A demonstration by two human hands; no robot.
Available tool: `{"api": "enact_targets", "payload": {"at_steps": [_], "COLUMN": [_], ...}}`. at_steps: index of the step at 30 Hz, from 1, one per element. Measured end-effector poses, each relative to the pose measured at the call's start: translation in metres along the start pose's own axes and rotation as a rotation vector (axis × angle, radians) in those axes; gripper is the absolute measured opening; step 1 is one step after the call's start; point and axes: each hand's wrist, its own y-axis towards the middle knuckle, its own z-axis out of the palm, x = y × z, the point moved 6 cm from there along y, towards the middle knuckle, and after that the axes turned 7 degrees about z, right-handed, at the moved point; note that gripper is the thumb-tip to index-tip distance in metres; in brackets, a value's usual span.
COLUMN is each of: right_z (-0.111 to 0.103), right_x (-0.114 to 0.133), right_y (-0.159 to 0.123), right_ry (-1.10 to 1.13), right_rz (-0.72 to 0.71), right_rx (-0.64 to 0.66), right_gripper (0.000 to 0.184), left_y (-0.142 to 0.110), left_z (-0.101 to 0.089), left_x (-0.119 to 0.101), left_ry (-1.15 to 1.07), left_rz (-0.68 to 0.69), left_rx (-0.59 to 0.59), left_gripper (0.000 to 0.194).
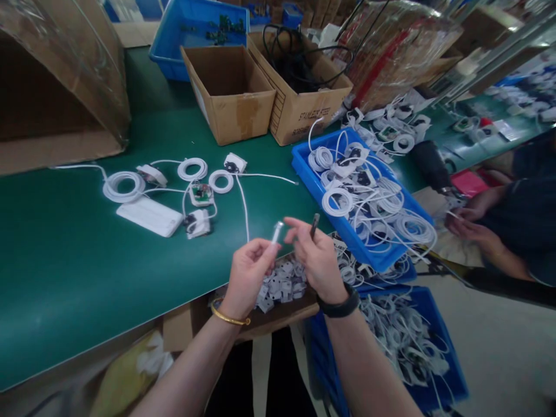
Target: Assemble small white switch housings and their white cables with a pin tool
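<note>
My left hand (252, 269) pinches a short white cable end (277, 233) with a shiny, clear-looking tip. Close beside it, my right hand (319, 260) grips a small dark stick-like tool (314, 225), its exact kind unclear. The right index finger points toward the cable's tip; whether they touch is blurred. Beyond my hands, a white cable runs down from a small white-and-black part (235, 164) to behind my left hand. Coiled white cables (124, 186), a round white piece, a green circuit board in a white housing (201, 194) and a white oblong cover (150, 216) lie on the green table.
A blue tray (310, 174) of coiled cables stands at the right, with more blue bins (452, 353) below. Cardboard boxes (234, 119) line the back. Below my hands, a box holds several small white pieces (282, 284). A co-worker's hands (473, 229) are at far right.
</note>
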Motion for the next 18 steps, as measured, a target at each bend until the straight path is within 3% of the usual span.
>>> {"api": "enact_targets", "payload": {"at_steps": [4,11,15,18], "right_z": [-0.002,-0.007,-0.012,-0.017], "right_x": [0.015,-0.001,-0.004,0.000], "right_y": [0.012,0.004,0.003,0.004], "right_ry": [-0.036,0.103,0.075,-0.022], "right_rz": [0.044,0.129,0.082,0.013], "right_rx": [0.133,0.249,0.248,0.207], "right_gripper": [0.027,0.019,0.016,0.017], "left_y": [-0.005,0.000,0.003,0.005], "left_z": [0.006,0.018,0.030,0.034], "left_x": [0.002,0.001,0.010,0.013], "left_ry": [0.049,-0.006,-0.167,-0.201], "left_rz": [-0.037,-0.121,-0.323,-0.350], "left_rx": [0.040,0.089,0.183,0.168], "left_gripper": [0.025,0.024,0.026,0.025]}}
